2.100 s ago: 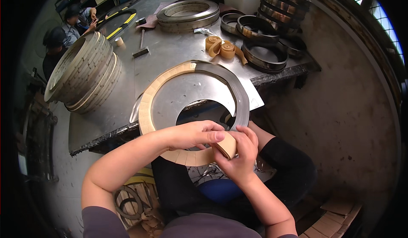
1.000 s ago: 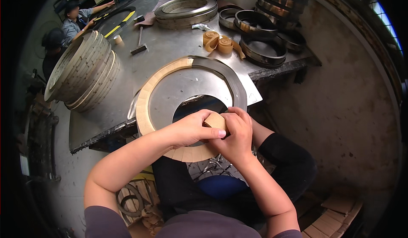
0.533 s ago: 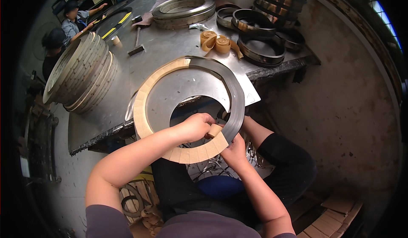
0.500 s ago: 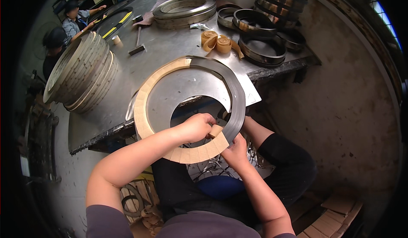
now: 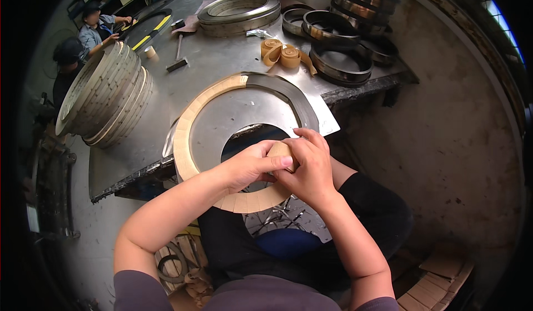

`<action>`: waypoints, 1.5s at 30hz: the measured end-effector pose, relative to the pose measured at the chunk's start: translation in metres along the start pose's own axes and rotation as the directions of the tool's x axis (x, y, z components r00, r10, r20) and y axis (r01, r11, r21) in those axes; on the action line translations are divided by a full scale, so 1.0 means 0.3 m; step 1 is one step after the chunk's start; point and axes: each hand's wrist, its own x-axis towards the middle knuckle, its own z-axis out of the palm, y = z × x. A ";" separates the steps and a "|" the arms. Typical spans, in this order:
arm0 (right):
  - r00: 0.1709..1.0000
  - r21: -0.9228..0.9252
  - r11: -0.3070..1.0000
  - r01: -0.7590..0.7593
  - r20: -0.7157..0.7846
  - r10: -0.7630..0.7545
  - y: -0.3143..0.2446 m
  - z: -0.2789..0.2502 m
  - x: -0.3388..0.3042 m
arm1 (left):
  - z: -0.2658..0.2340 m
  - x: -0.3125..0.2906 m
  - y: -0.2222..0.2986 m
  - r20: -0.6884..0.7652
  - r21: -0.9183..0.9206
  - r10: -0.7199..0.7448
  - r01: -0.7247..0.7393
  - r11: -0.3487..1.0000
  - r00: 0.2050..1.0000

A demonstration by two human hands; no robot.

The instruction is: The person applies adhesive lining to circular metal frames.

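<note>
Though partly covered, tan roll (image 5: 281, 151) apparently in left hand (image 5: 252, 165) and right hand (image 5: 312, 169), at tan-and-grey ring (image 5: 184, 130)

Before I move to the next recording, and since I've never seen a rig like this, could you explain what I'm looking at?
There is no robot: these are a person's bare hands, seen from above by a wide fisheye camera worn on the head, so straight edges bend. The left hand and right hand hold a tan roll at a large ring, part tan-covered, part bare grey. The ring reaches past the edge of the metal table. On the table sit more tan coils, a hammer-like tool, and dark round bands.
</note>
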 end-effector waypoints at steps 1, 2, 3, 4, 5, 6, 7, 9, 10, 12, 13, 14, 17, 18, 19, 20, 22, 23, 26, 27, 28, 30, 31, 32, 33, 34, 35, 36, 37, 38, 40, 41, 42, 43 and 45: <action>1.000 -0.024 1.000 0.012 -0.023 -0.013 -0.002 -0.003 -0.005 | -0.006 0.006 -0.006 -0.023 0.008 -0.023 0.023 1.000 0.999; 0.999 -0.045 0.999 0.025 -0.043 -0.027 -0.002 -0.005 -0.015 | -0.011 0.005 -0.014 -0.051 0.012 -0.047 0.048 0.999 0.998; 0.997 0.038 0.999 0.028 -0.075 -0.025 0.013 -0.015 -0.037 | -0.027 0.004 -0.010 -0.077 -0.052 -0.067 0.063 0.997 0.995; 0.988 0.104 0.995 0.013 -0.155 0.004 0.023 -0.027 -0.064 | -0.044 0.003 -0.015 -0.163 -0.080 -0.084 0.072 0.994 0.983; 0.965 0.185 0.978 -0.093 -0.226 0.134 0.041 -0.032 -0.110 | -0.058 0.003 -0.013 -0.211 -0.072 -0.108 0.095 0.993 0.972; 0.920 0.267 0.945 -0.189 -0.287 0.265 0.074 -0.027 -0.161 | -0.069 0.014 -0.011 -0.253 -0.064 -0.130 0.118 0.991 0.959; 0.884 0.346 0.871 -0.350 -0.185 0.429 0.111 -0.018 -0.206 | -0.073 0.029 -0.016 -0.248 -0.063 -0.129 0.117 0.991 0.960; 0.821 0.441 0.719 -0.538 0.079 0.566 0.173 0.028 -0.248 | -0.076 0.059 -0.026 -0.328 0.048 -0.183 0.209 0.977 0.927; 0.824 0.499 0.666 -0.555 0.221 0.521 0.186 0.054 -0.249 | -0.074 0.075 -0.029 -0.326 0.051 -0.183 0.210 0.976 0.928; 0.852 0.517 0.681 -0.519 0.248 0.461 0.150 0.100 -0.218 | -0.072 0.106 -0.039 -0.379 0.234 -0.174 0.277 0.932 0.909; 0.850 0.527 0.676 -0.516 0.214 0.482 0.163 0.144 -0.225 | -0.073 0.121 -0.043 -0.380 0.236 -0.174 0.277 0.932 0.908; 0.850 0.529 0.674 -0.515 0.217 0.480 0.159 0.142 -0.219 | -0.079 0.132 -0.048 -0.364 0.340 -0.149 0.279 0.898 0.920; 0.806 0.403 0.699 -0.591 0.279 0.521 0.149 0.084 -0.207 | -0.082 0.118 -0.039 -0.339 0.402 -0.116 0.255 0.879 0.934; 0.887 0.296 0.838 -0.458 0.206 0.412 0.166 0.039 -0.224 | -0.087 0.109 -0.036 -0.336 0.362 -0.109 0.235 0.902 0.936; 0.948 0.171 0.937 -0.306 0.150 0.282 0.182 -0.005 -0.242 | -0.094 0.096 -0.033 -0.337 0.360 -0.111 0.237 0.902 0.935; 0.940 0.186 0.924 -0.334 0.139 0.312 0.189 -0.056 -0.259 | -0.092 0.083 -0.024 -0.322 0.328 -0.076 0.186 0.926 0.944; 0.980 0.153 0.970 -0.188 0.099 0.175 0.165 -0.153 -0.206 | -0.095 0.066 -0.023 -0.314 0.290 -0.046 0.142 0.947 0.948; 0.989 0.181 0.972 -0.148 0.044 0.142 0.133 -0.177 -0.157 | -0.089 0.059 -0.021 -0.312 0.248 -0.035 0.117 0.962 0.950; 0.999 0.146 0.989 -0.023 0.025 0.020 0.077 -0.140 -0.007 | -0.081 0.047 -0.028 -0.275 0.174 -0.019 0.070 0.982 0.961; 0.999 0.145 0.989 0.015 0.033 -0.020 0.064 -0.114 0.032 | -0.057 0.039 -0.021 -0.196 0.014 -0.013 0.016 1.000 0.980; 0.997 0.146 0.988 0.053 0.042 -0.060 0.057 -0.086 0.064 | -0.035 0.034 -0.015 -0.118 -0.151 0.005 -0.023 0.988 0.993; 0.977 0.105 0.990 0.089 0.183 -0.107 0.072 -0.030 0.086 | 0.008 0.032 -0.007 -0.097 -0.075 0.055 -0.063 0.995 0.994; 0.974 0.044 0.994 0.100 0.201 -0.107 0.073 -0.033 0.083 | 0.024 0.043 -0.007 -0.136 -0.010 0.031 -0.032 0.999 0.990; 0.968 -0.007 0.993 0.115 0.223 -0.111 0.072 -0.030 0.080 | 0.025 0.045 -0.013 -0.186 0.049 0.007 0.003 0.999 0.982; 0.968 0.001 0.993 0.117 0.225 -0.114 0.068 -0.030 0.070 | 0.011 0.043 -0.020 -0.195 0.048 0.005 0.005 0.999 0.981; 0.990 0.066 0.993 0.095 0.095 -0.101 0.062 -0.035 0.054 | -0.009 0.041 -0.028 -0.231 -0.023 -0.032 0.027 0.999 0.973; 0.997 0.128 0.989 0.078 -0.035 -0.074 0.063 -0.048 0.031 | -0.023 0.046 -0.035 -0.257 -0.096 -0.070 0.046 0.994 0.964; 0.992 0.127 0.989 0.069 -0.110 -0.055 0.100 -0.066 -0.003 | -0.028 0.055 -0.037 -0.253 -0.096 -0.069 0.046 0.994 0.965; 0.971 0.257 0.953 -0.160 -0.132 0.199 0.150 -0.064 -0.074 | -0.032 0.064 -0.037 -0.279 -0.091 -0.097 0.074 0.993 0.955; 0.890 0.387 0.847 -0.365 -0.122 0.440 0.197 -0.052 -0.137 | -0.034 0.076 -0.039 -0.306 -0.084 -0.123 0.102 0.991 0.944; 0.768 0.485 0.620 -0.617 0.202 0.607 0.244 -0.032 -0.173 | -0.055 0.115 -0.067 -0.333 -0.072 -0.144 0.127 0.989 0.932; 0.770 0.503 0.588 -0.633 0.338 0.541 0.238 -0.013 -0.164 | -0.051 0.132 -0.064 -0.366 0.000 -0.178 0.191 0.982 0.913; 0.809 0.613 0.531 -0.585 0.398 0.431 0.201 -0.007 -0.152 | -0.046 0.147 -0.065 -0.401 0.070 -0.207 0.255 0.964 0.892; 0.831 0.605 0.570 -0.556 0.395 0.392 0.196 0.021 -0.156 | -0.048 0.166 -0.078 -0.400 0.069 -0.208 0.256 0.964 0.892; 0.824 0.577 0.589 -0.566 0.414 0.386 0.205 0.058 -0.164 | -0.044 0.193 -0.085 -0.292 0.209 -0.225 0.292 0.933 0.930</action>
